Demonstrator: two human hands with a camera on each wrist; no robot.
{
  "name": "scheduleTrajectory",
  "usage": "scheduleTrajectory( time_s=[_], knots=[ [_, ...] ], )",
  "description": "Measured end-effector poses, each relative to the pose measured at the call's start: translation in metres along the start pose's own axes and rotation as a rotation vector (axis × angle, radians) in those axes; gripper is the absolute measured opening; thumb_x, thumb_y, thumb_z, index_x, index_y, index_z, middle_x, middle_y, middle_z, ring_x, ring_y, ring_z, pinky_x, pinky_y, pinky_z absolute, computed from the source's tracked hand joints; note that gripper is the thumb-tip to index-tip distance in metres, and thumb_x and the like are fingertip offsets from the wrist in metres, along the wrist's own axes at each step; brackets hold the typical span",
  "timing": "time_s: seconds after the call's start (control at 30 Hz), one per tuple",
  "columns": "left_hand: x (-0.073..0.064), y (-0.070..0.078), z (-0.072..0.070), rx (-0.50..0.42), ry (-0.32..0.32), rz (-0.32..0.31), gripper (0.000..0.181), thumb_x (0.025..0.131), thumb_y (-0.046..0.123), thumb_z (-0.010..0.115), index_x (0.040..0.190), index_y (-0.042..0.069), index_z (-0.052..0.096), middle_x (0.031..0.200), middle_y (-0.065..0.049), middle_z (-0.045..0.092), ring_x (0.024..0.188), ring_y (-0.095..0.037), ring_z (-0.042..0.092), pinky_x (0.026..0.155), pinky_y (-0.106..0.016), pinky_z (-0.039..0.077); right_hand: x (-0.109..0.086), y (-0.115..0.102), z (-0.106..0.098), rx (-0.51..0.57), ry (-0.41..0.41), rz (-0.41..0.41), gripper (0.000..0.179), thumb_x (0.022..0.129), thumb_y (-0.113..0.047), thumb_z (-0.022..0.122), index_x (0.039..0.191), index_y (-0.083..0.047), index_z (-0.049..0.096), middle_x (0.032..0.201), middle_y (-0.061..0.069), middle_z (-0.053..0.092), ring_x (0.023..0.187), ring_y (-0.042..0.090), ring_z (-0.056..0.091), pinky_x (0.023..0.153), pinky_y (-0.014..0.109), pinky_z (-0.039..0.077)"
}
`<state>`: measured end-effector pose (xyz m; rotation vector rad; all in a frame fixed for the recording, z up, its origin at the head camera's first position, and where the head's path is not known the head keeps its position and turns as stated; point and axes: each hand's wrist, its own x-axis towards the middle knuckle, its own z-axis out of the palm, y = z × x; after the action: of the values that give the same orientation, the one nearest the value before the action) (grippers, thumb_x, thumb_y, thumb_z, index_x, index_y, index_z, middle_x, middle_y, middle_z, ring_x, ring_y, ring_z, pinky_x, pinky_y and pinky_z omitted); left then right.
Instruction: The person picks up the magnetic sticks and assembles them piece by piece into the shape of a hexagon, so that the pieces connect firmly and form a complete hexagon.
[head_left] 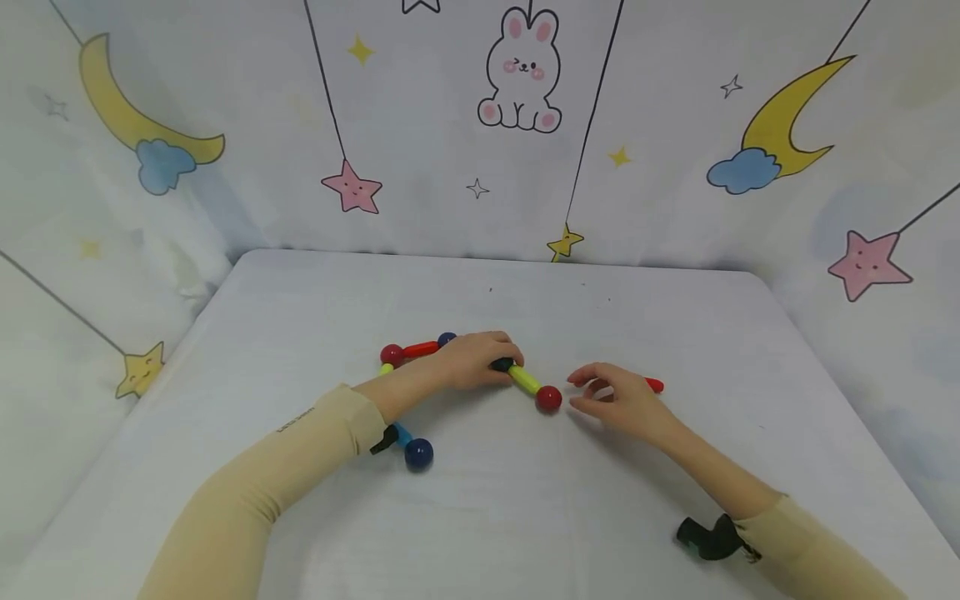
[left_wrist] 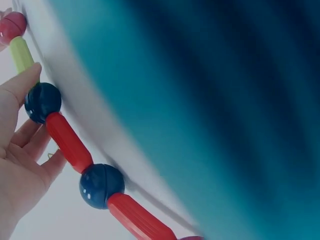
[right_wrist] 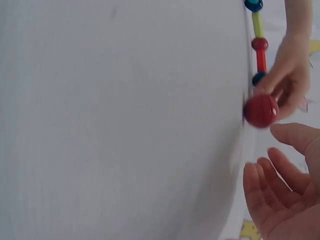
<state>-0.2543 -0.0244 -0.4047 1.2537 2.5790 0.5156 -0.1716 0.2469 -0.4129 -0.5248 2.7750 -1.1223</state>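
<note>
A chain of coloured balls and rods lies bent on the white table. My left hand (head_left: 476, 360) grips it at a dark blue ball (left_wrist: 43, 102), its thumb by the joint with a yellow-green rod (head_left: 524, 380). A red rod (left_wrist: 69, 142) runs from that ball past my fingers to another dark blue ball (left_wrist: 102, 186). The yellow-green rod ends in a red ball (head_left: 549, 399). Just right of this ball is my right hand (head_left: 618, 402), fingers loosely bent and holding nothing. In the right wrist view its thumb points close to the red ball (right_wrist: 261, 111).
A loose red rod (head_left: 656, 385) shows behind my right hand. The chain's other end, a blue rod (head_left: 403, 434) and dark blue ball (head_left: 419, 454), lies near my left forearm, which hides part of the chain. A patterned cloth (head_left: 450, 208) hangs behind the table (head_left: 675, 317).
</note>
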Motion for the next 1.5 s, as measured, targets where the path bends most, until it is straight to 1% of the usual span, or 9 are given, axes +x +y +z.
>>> scheduleTrajectory(
  time_s=[0.2,0.37,0.53,0.7,0.87,0.97,1.2,1.33,1.5],
  knots=[
    [0.005,0.007,0.004,-0.004,-0.004,0.108,0.035,0.092,0.03,0.069,0.124,0.017,0.065,0.122,0.0,0.061,0.111,-0.014,0.055,0.094,-0.026,0.045,-0.013,0.011,-0.025,-0.11,0.112,-0.008,0.024,0.088,-0.014,0.072,0.112,-0.009,0.067,0.108,0.006,0.066,0.094,0.022,0.06,0.079,0.034,0.054],
    [0.009,0.017,0.005,0.0,-0.018,0.169,0.036,0.092,0.03,0.069,0.125,0.017,0.064,0.121,0.001,0.062,0.11,-0.015,0.056,0.095,-0.029,0.044,-0.022,0.02,-0.039,-0.179,0.161,0.003,0.023,0.088,-0.013,0.073,0.11,-0.007,0.068,0.108,0.011,0.066,0.097,0.029,0.06,0.079,0.043,0.054],
    [0.01,0.022,0.008,0.04,-0.044,0.171,0.036,0.093,0.031,0.067,0.127,0.02,0.063,0.119,0.003,0.063,0.112,-0.013,0.055,0.103,-0.036,0.037,-0.028,0.031,-0.05,-0.263,0.172,-0.004,0.023,0.084,-0.007,0.075,0.106,-0.005,0.07,0.108,0.015,0.067,0.099,0.036,0.055,0.072,0.043,0.048],
    [0.009,0.022,0.01,0.055,-0.035,0.16,0.035,0.093,0.03,0.067,0.126,0.021,0.064,0.12,0.003,0.064,0.115,-0.015,0.055,0.108,-0.041,0.033,-0.03,0.04,-0.052,-0.299,0.142,0.016,0.029,0.082,-0.003,0.075,0.109,0.0,0.067,0.104,0.018,0.066,0.091,0.034,0.058,0.072,0.043,0.051],
    [0.009,0.022,0.011,0.059,-0.019,0.157,0.032,0.094,0.027,0.067,0.125,0.02,0.065,0.12,0.003,0.065,0.115,-0.015,0.056,0.107,-0.039,0.035,-0.026,0.04,-0.044,-0.287,0.091,0.049,0.027,0.084,-0.006,0.074,0.11,-0.002,0.066,0.093,0.008,0.066,0.081,0.022,0.058,0.066,0.03,0.052],
    [0.009,0.021,0.011,0.057,-0.012,0.163,0.031,0.094,0.026,0.067,0.124,0.02,0.066,0.119,0.003,0.065,0.114,-0.014,0.056,0.105,-0.038,0.036,-0.023,0.03,-0.033,-0.248,0.037,0.049,0.024,0.085,-0.01,0.074,0.107,-0.006,0.067,0.089,0.001,0.065,0.081,0.018,0.058,0.065,0.027,0.051],
    [0.008,0.02,0.009,0.056,-0.002,0.171,0.031,0.094,0.025,0.067,0.124,0.02,0.066,0.117,0.004,0.066,0.111,-0.014,0.058,0.102,-0.036,0.039,-0.02,0.001,-0.005,-0.119,-0.094,-0.032,0.019,0.084,-0.013,0.074,0.103,-0.012,0.068,0.085,-0.008,0.063,0.077,0.012,0.059,0.063,0.025,0.051],
    [0.008,0.02,0.009,0.055,-0.003,0.177,0.03,0.094,0.025,0.067,0.124,0.02,0.066,0.117,0.004,0.066,0.111,-0.013,0.058,0.104,-0.037,0.038,-0.017,-0.01,0.007,-0.055,-0.096,-0.056,0.022,0.084,-0.012,0.075,0.103,-0.011,0.066,0.08,-0.007,0.061,0.072,0.009,0.058,0.06,0.024,0.051],
    [0.006,0.021,0.01,0.042,-0.038,0.164,0.033,0.096,0.024,0.064,0.128,0.02,0.063,0.121,0.004,0.065,0.117,-0.012,0.056,0.113,-0.048,0.026,-0.016,-0.013,0.016,-0.041,-0.07,-0.046,0.028,0.084,-0.015,0.077,0.107,-0.01,0.062,0.076,-0.007,0.056,0.067,0.006,0.056,0.059,0.023,0.048]
  ],
)
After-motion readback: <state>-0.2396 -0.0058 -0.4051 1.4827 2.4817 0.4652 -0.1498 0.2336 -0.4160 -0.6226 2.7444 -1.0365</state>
